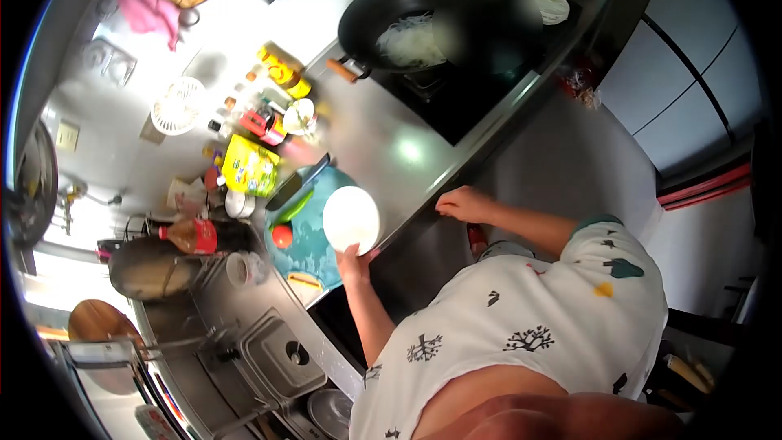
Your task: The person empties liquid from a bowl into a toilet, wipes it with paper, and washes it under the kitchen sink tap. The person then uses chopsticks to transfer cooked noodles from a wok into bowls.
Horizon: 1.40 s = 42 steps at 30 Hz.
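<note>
My left hand (353, 264) grips the rim of a white bowl (351, 218), thumb and fingers at its near edge. The bowl is over the right side of a teal cutting board (305, 256). On the board lie a long green pepper (293, 207), a small tomato (282, 235) and a yellowish piece (305, 281) I cannot make out. A knife (296, 185) with a dark handle rests along the board's upper edge. My right hand (463, 204) hangs by the counter's front edge, fingers loosely curled, with nothing visible in it.
A black wok (371, 12) with pale shredded food (410, 41) sits on the stove; part is blurred. A yellow pouch (249, 166), sauce bottles and a cola bottle (193, 235) line the wall. A metal sink (283, 354) is at lower left. White bowls (547, 5) stand beyond the wok.
</note>
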Each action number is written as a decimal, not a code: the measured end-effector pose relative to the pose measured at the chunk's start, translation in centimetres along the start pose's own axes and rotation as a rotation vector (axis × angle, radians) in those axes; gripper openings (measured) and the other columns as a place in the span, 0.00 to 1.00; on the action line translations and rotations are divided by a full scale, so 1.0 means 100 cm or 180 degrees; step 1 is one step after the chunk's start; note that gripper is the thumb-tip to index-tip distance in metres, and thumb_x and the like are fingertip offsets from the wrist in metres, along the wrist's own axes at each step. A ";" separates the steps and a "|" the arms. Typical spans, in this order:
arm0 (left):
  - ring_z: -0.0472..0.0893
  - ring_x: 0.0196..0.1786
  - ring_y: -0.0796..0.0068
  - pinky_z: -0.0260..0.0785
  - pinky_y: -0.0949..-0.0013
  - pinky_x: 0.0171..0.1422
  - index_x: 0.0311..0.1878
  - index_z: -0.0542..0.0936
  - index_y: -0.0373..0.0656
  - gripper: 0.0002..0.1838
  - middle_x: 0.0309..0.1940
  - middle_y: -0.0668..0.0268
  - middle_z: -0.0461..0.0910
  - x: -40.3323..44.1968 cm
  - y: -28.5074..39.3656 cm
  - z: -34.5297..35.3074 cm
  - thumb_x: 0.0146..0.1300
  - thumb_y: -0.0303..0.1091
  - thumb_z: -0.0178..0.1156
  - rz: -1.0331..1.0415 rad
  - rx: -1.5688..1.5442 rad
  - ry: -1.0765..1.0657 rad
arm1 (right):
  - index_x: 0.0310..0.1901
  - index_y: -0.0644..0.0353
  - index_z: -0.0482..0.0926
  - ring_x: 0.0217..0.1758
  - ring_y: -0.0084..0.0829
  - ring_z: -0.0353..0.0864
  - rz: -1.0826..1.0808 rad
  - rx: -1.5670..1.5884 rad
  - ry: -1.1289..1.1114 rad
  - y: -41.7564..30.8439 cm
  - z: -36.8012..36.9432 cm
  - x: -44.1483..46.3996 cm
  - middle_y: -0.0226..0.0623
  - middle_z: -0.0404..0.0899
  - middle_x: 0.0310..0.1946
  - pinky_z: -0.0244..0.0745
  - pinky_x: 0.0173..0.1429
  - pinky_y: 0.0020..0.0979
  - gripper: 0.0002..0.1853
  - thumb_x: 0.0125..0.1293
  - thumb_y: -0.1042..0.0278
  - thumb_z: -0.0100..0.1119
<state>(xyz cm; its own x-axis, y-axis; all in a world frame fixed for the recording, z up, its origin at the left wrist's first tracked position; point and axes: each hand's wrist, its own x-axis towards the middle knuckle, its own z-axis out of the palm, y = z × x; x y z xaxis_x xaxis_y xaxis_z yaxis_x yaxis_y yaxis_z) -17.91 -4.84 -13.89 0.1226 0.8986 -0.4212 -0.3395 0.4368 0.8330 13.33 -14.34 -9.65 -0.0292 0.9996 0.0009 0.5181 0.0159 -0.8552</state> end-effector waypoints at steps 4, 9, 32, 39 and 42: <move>0.82 0.43 0.52 0.82 0.60 0.31 0.62 0.60 0.32 0.33 0.49 0.48 0.74 0.046 0.015 0.101 0.49 0.29 0.51 0.0182 0.0422 -0.0839 | 0.34 0.59 0.81 0.27 0.29 0.81 0.0417 0.0422 0.0327 0.035 -0.064 -0.006 0.35 0.82 0.25 0.75 0.34 0.29 0.08 0.61 0.65 0.57; 0.82 0.36 0.51 0.81 0.60 0.25 0.56 0.61 0.32 0.26 0.46 0.46 0.72 0.085 -0.002 0.147 0.51 0.21 0.47 0.0130 0.0812 -0.0322 | 0.35 0.62 0.80 0.26 0.23 0.78 0.0663 0.0688 0.0837 0.052 -0.096 -0.012 0.34 0.80 0.23 0.72 0.34 0.25 0.05 0.63 0.72 0.55; 0.72 0.31 0.81 0.65 0.72 0.40 0.25 0.78 0.36 0.25 0.23 0.67 0.80 -0.195 0.126 -0.186 0.70 0.47 0.46 0.1517 0.1390 0.1497 | 0.56 0.66 0.68 0.48 0.34 0.80 -0.1397 0.2490 -0.4233 -0.315 0.180 0.135 0.45 0.77 0.49 0.74 0.52 0.31 0.14 0.71 0.73 0.42; 0.77 0.49 0.56 0.66 0.54 0.56 0.37 0.83 0.46 0.08 0.44 0.59 0.80 -0.298 0.013 -0.299 0.58 0.37 0.60 0.0990 0.2152 0.4554 | 0.38 0.58 0.82 0.40 0.29 0.81 -0.2125 0.0621 -0.3907 -0.410 0.419 0.116 0.34 0.81 0.35 0.75 0.44 0.28 0.06 0.59 0.70 0.61; 0.79 0.41 0.55 0.69 0.57 0.48 0.33 0.83 0.42 0.08 0.35 0.59 0.82 -0.331 -0.005 -0.303 0.55 0.36 0.62 0.0772 0.2692 0.4940 | 0.36 0.58 0.81 0.38 0.36 0.80 -0.4252 0.1359 -0.2311 -0.516 0.418 0.124 0.38 0.80 0.35 0.75 0.39 0.31 0.04 0.58 0.71 0.61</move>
<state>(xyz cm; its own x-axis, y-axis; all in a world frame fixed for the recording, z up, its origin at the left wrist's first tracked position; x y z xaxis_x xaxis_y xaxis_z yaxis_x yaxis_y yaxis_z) -50.06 -36.04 -11.25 -0.9274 0.2993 0.2245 0.3714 0.6624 0.6506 -49.47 -3.76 12.85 -0.7010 0.0441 0.7118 -0.4813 0.7072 -0.5179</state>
